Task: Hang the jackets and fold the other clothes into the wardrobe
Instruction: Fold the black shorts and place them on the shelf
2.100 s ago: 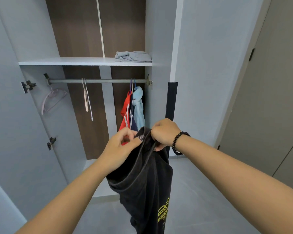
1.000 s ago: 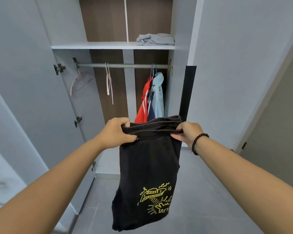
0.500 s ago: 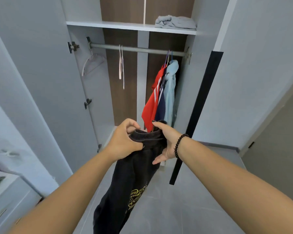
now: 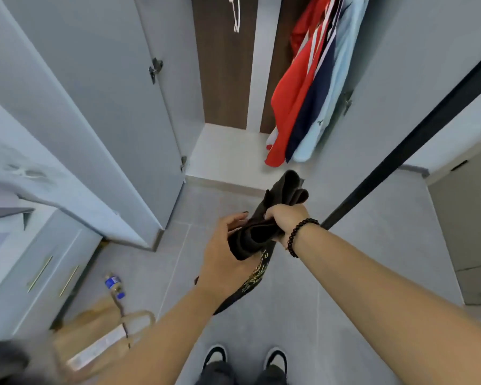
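Note:
A black garment (image 4: 261, 234) with a yellow print hangs bunched in front of me, above the floor. My right hand (image 4: 285, 218) grips its gathered upper part, and a bead bracelet sits on that wrist. My left hand (image 4: 225, 251) lies against the cloth's left side with the fingers loosely spread. Inside the open wardrobe (image 4: 228, 148), a red jacket (image 4: 289, 93), a navy one (image 4: 308, 107) and a light blue one (image 4: 333, 87) hang at the right. A pale empty hanger (image 4: 235, 15) dangles at the top.
The wardrobe's left door (image 4: 95, 93) stands open, and a dark-edged door (image 4: 417, 129) stands at the right. A drawer unit (image 4: 34, 273) sits at the left, with a paper bag (image 4: 100, 334) and a water bottle (image 4: 114, 286) on the floor. My shoes (image 4: 245, 357) show below.
The view has tilted down to the floor. The garment was held spread by both hands; now it is bunched in my right hand, and my left hand has loosened its grip.

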A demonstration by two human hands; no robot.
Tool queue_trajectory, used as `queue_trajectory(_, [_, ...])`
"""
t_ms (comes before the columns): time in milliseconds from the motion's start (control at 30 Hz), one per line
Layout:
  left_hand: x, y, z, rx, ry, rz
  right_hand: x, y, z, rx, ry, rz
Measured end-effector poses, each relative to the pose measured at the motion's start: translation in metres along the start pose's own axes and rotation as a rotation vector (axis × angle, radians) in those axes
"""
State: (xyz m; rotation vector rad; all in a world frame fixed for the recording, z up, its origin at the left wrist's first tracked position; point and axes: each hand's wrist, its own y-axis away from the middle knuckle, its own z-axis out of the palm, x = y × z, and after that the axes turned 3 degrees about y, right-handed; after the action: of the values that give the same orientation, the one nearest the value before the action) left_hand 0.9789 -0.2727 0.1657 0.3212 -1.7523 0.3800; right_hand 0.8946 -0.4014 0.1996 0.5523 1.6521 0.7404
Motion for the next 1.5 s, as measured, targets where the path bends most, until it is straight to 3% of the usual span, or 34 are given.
queue_trajectory(267, [-0.158,0.055,0.022,0.022,-0.071,-0.243,0.102,-0.062,0.008,-0.038,0.016,-0.081])
queue_trajectory(567, [-0.307,0.1,0.043,0.181,-0.163,-0.232,0.207,-0.123,0.023,-0.133,-0.067,-0.134])
queue_trajectory(733, [-0.344,0.139,0.027,0.233,-0.13,-0.125,0.255,-0.109,0.032,-0.16,-0.134,-0.256])
queue_trajectory(933, [-0.315,0.22,-0.015,0.268,-0.114,0.026,0.287,-0.018,0.028,-0.262,-0.113,-0.328])
queue_trajectory(1167, [-0.191,0.285,-0.064,0.153,-0.17,0.386,0.285,0.099,-0.025,-0.352,-0.083,-0.409])
queue_trajectory(1300, [-0.139,0.323,-0.038,0.03,-0.118,0.543,0.286,0.147,-0.084,-0.337,0.041,-0.497])
queue_trajectory(1500, [-0.109,0.387,0.059,-0.287,-0.035,0.552,0.314,0.191,-0.2,-0.076,0.266,-0.512])
